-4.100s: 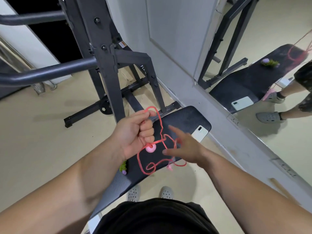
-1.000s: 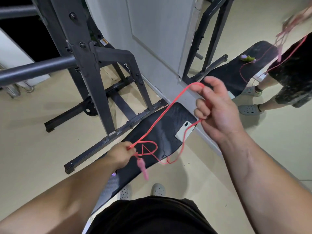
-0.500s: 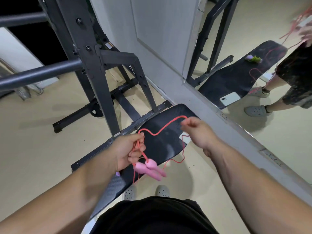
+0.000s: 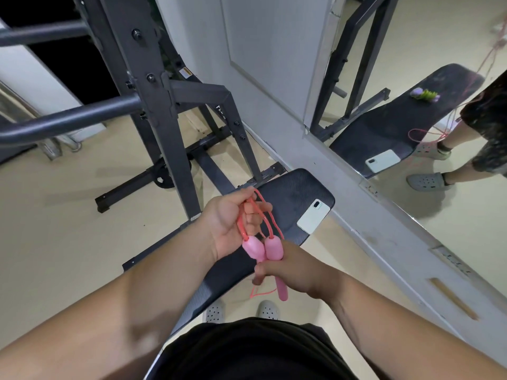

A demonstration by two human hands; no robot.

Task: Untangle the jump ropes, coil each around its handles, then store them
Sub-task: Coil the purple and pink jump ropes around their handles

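One dark steel rack (image 4: 162, 105) fills the far left, its uprights and crossbars standing on the pale floor. One mirror (image 4: 411, 37) runs along the right wall and shows a reflected copy of the bench, the phone and the person's legs, plus one small green and purple item (image 4: 424, 94) lying on the reflected pad. One black padded bench (image 4: 296, 193) sits in the middle, running from near left to far right.

Two hands work above the bench. The left hand (image 4: 230, 223) is palm up, its fingers curled round several loops of the one red-pink jump rope (image 4: 267, 215), which is gathered in that palm. Just near and right of it, the right hand (image 4: 290, 267) has its fingers wrapped tight round the narrow ends of the two pink handles (image 4: 273, 248), whose rounded heads lie side by side, touching, between the two hands. One handle tip and one small loop of cord poke out on the near side of the right fist.

One white phone (image 4: 313, 216) lies on the bench's far right end. Two grey clogs (image 4: 214, 311) show on the floor nearest the person.
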